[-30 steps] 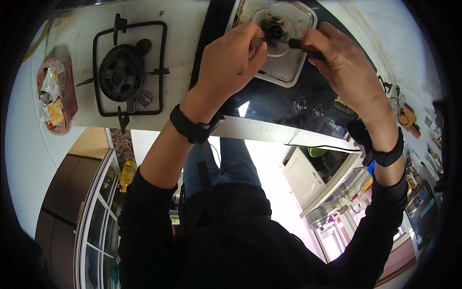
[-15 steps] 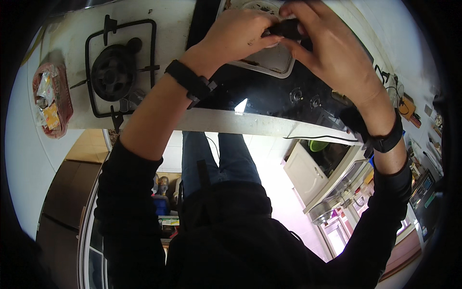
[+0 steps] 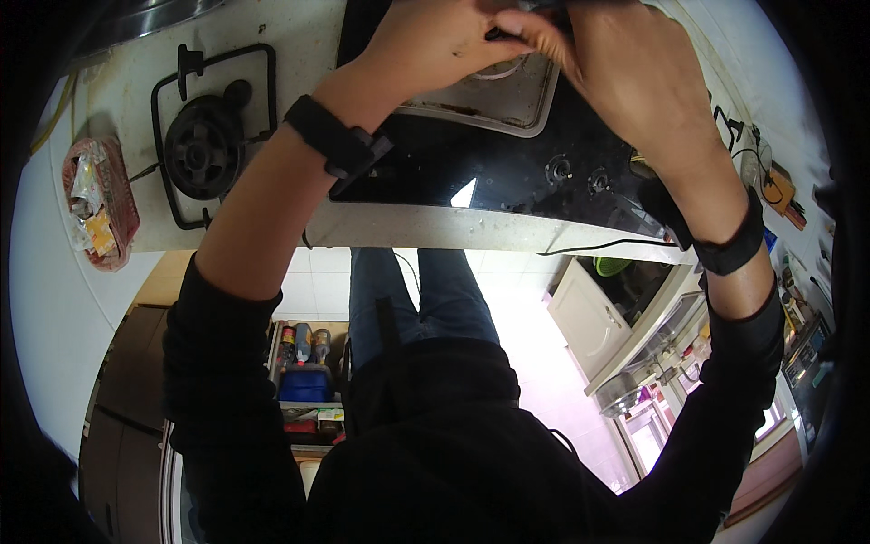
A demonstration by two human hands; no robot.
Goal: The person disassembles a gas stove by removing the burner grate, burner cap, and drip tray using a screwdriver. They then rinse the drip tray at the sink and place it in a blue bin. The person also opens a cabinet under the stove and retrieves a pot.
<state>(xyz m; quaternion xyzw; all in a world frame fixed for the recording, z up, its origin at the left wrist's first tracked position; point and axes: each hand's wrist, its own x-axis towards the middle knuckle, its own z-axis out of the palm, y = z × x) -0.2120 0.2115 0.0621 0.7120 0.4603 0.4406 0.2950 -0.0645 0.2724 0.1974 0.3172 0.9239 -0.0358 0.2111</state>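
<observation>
Far to the left of both hands, a red bag of scraps (image 3: 98, 201) lies on the counter, with a black gas burner (image 3: 204, 150) between it and the left hand (image 3: 435, 41). That hand curls over a small dark part (image 3: 497, 34) (mostly hidden), pinching it above the metal burner tray (image 3: 507, 95). Touching it, the right hand (image 3: 634, 72) closes on the same part.

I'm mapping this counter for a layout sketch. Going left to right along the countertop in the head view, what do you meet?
Red mesh bag of scraps → black gas burner with its grate → two small knobs on the black glass hob → orange tool at the far right.
</observation>
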